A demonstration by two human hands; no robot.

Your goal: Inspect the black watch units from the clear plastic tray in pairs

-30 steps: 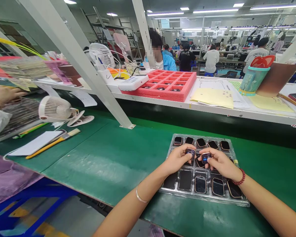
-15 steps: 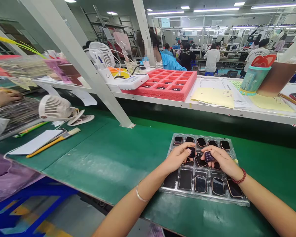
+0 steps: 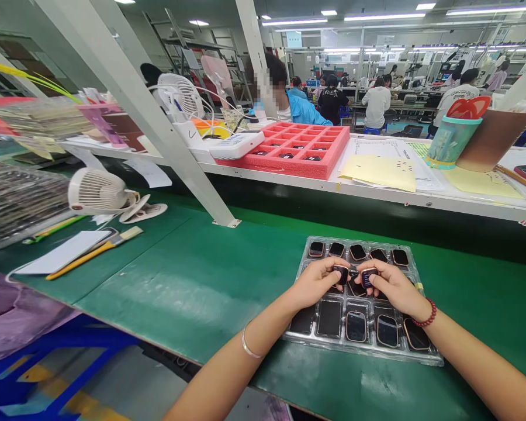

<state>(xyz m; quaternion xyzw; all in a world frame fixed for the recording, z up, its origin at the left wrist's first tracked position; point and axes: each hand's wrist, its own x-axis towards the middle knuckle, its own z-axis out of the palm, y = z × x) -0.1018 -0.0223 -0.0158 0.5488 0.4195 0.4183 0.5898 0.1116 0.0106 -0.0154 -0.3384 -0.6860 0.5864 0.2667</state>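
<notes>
My left hand (image 3: 318, 282) is closed around a dark square smartwatch body (image 3: 341, 273), thumb on its face. In my right hand (image 3: 394, 285) is another smartwatch body (image 3: 369, 278) with a lit screen, my thumb at its lower edge. Both hands are above a clear plastic tray (image 3: 333, 342) on the green bench. More strapless watch bodies, such as one at the front (image 3: 356, 326), lie in the tray's pockets. Two pockets at the front left hold no watch. My hands hide part of the middle row.
Behind the tray runs a white shelf (image 3: 368, 190) carrying a red foam tray (image 3: 328, 169), papers and a cup with red scissors (image 3: 453, 137). A slanted white post (image 3: 188, 164) meets the bench. To the left are a small fan (image 3: 97, 193), a brush (image 3: 96, 254) and stacked trays (image 3: 24, 196).
My thumbs have shifted on both watches, and the lit screen in my right hand shows a different pattern. A neighbour's hand at the far left has gone out of view.
</notes>
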